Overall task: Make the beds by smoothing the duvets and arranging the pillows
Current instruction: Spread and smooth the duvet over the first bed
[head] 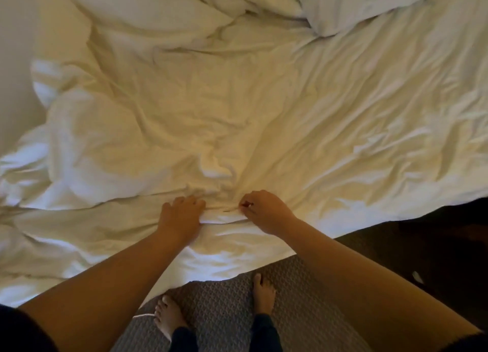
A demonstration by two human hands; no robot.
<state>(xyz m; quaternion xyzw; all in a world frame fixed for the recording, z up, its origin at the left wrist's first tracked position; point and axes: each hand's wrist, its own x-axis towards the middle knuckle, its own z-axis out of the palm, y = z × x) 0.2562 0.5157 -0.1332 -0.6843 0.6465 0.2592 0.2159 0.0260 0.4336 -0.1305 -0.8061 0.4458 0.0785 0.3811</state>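
The crumpled white cotton duvet (237,114) is gripped at the bed's near edge by the left hand (182,214) and pinched by the right hand (264,209), its rumpled bulk spreading away toward the pale pillow (356,6).

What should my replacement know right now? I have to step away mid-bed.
Left hand: fingers curled into a fold of the duvet near the bed's near edge.
Right hand: pinching the same bunched fold, close beside the left.
Duvet: spread over the bed but creased all over, heaped at the left, near edge hanging toward the carpet.
Pillow: top right, rumpled, not arranged.
Done: duvet roughly covers the bed.
Left: pull it flat, smooth creases, even the left heap, set the pillow.
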